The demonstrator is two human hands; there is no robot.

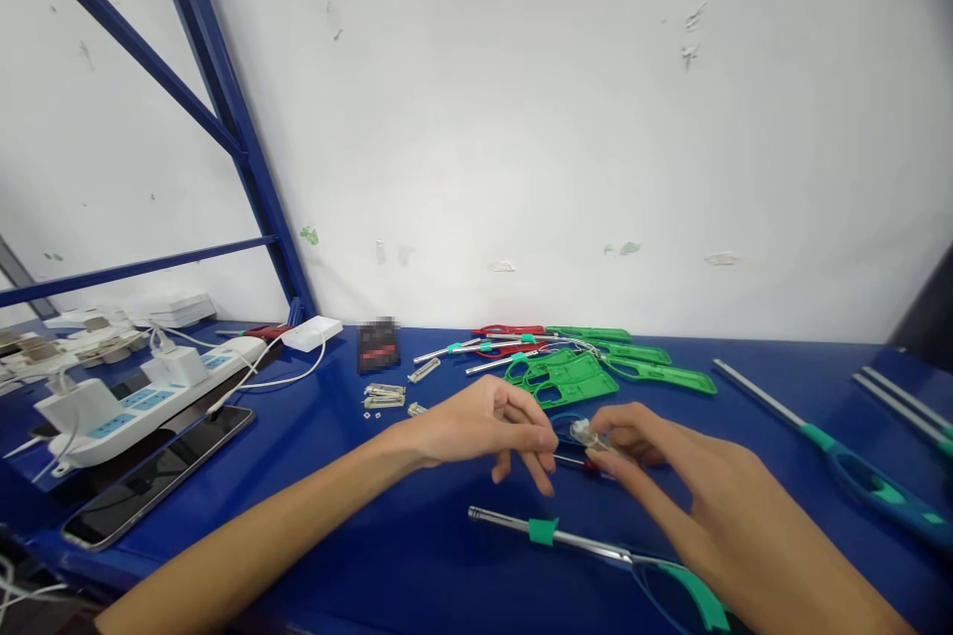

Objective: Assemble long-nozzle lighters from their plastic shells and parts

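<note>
**Holding small clear part [585, 433] in right hand [704, 486], with loose pieces set out around**

Reading clock from clear part, 12 toward the wall [476, 99].

Clamped on clear part with right fingers, above the blue surface [417, 536]. Noted left hand [483, 425] at 9, just beside, with fingers curled and thumb close to forefinger. Cannot tell from this angle about any tiny item pinched there.

Progress: judged part-way. Holding one clear part free, not seated in any handle. Left over, by appearance: similar loose parts [385, 395] between 9 and 10, with two tiny white squares [377, 415] just beside. Also seen toward 12: heap of green handles [592, 379], apparently hollow and open. Red handles [513, 329] and metal rods [498, 363] with green collars between 10 and 11. Cannot judge number finished.

Elsewhere: blue-and-green long lighter [819, 437] at 3, looking whole. Second lighter [600, 548] near 6, with handle partly hidden behind right wrist; cannot tell about open or closed shell.

In the way: thin tool [570, 460] with dark red end, near 7, just below the fingers; second lighter's rod across the space in front. Well apart at 9, and unlikely to hinder: phone [160, 476] and power strip [141, 401] with white cables [290, 383].
</note>
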